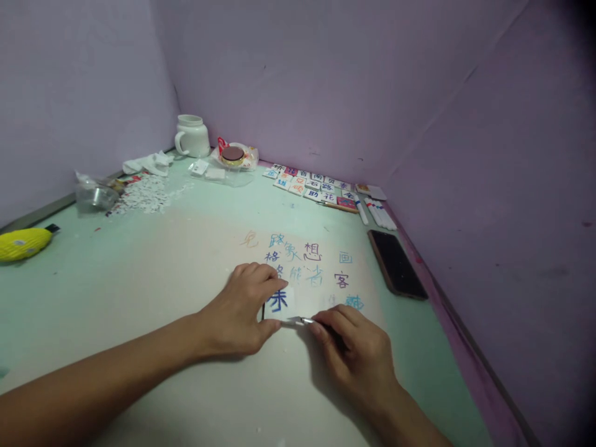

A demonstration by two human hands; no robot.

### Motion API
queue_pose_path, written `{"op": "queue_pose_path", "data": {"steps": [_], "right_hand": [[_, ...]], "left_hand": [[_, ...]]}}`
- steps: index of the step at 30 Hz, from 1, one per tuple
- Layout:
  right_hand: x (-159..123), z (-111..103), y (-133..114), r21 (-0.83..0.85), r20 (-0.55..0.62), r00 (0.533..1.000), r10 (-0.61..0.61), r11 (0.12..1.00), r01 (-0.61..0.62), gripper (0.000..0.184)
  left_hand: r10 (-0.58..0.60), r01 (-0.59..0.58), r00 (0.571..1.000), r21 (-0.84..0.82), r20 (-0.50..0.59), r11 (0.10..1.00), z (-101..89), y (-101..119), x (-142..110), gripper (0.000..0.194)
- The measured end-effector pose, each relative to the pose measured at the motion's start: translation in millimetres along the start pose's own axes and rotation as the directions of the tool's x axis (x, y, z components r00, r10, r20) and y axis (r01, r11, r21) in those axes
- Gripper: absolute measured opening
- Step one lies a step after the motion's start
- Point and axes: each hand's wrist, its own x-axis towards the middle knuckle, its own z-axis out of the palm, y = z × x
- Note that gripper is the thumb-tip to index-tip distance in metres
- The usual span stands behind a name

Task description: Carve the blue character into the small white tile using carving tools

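On the pale green tabletop (410,347), as the head view has it, two bare hands work close together over one small white tile (280,305) that bears a single dark blue character. The left hand (244,307) holds the tile down, its thumb at the near edge and its forefinger reaching over the far side. The right hand (356,344) is closed around one craft knife (305,321), whose metal tip points left and lies at the tile's near edge, just beside the left thumb; whether it touches the tile I cannot tell. Beyond the hands, roughly a dozen coloured written characters (312,251) are scattered on the surface. To their right lies one dark phone (398,264). Farther back sits one group of lettered tiles (313,184), more than a dozen, in uneven rows, with one slim brown stick (342,207) along the front. By its right end lie one white pen (361,210) alone and, next to that, a cluster of white pens (380,214) too tightly packed to count. At the far left corner stand one white mug (193,136) and, near it, one round brown-topped container (233,155). Nearer are one heap of white scraps (148,194), one clear plastic wrapper (95,192) around something metallic, and one yellow object (25,243) at the left edge.
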Motion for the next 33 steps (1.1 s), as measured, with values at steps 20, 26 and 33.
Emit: {"op": "queue_pose_path", "data": {"steps": [20, 26, 33], "right_hand": [[-1.7, 3.5, 1.7, -0.152, 0.025, 0.999, -0.028, 0.988, 0.032, 0.014], [0.3, 3.1, -2.5, -0.117, 0.026, 1.0, 0.0, 0.993, 0.003, 0.017], [-1.4, 5.8, 1.3, -0.14, 0.006, 1.0, -0.027, 0.99, 0.028, 0.013]], "left_hand": [[-0.085, 0.098, 0.959, -0.032, 0.27, 0.995, -30.6, -0.9, 4.9, 0.052], [-0.059, 0.075, 0.974, -0.068, 0.221, 0.995, -20.8, -11.5, 3.3, 0.052], [-0.048, 0.06, 0.981, -0.06, 0.187, 0.996, -18.8, -12.9, 3.6, 0.052]]}}
